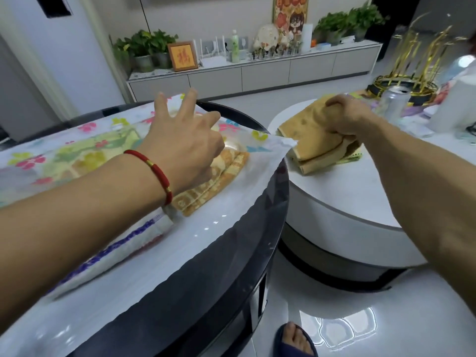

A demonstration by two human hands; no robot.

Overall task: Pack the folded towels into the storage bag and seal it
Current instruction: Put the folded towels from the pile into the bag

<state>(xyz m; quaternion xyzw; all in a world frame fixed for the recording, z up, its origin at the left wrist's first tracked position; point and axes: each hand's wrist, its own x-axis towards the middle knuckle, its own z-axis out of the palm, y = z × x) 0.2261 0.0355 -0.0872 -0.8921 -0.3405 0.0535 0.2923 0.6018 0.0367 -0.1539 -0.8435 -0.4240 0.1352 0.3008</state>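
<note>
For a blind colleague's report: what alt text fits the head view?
The right hand grips a folded tan towel on the white round table. The left hand, fingers spread, hovers above a floral storage bag holding a patterned towel on the dark table.

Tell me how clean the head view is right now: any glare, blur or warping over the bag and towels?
Head view: ceiling-light glare dots the storage bag and the floor; wide-angle warping bends the dark table's edge; the forearms at the frame edges look soft; the left hand and right hand, gripping the folded towel, are fairly sharp.
</note>
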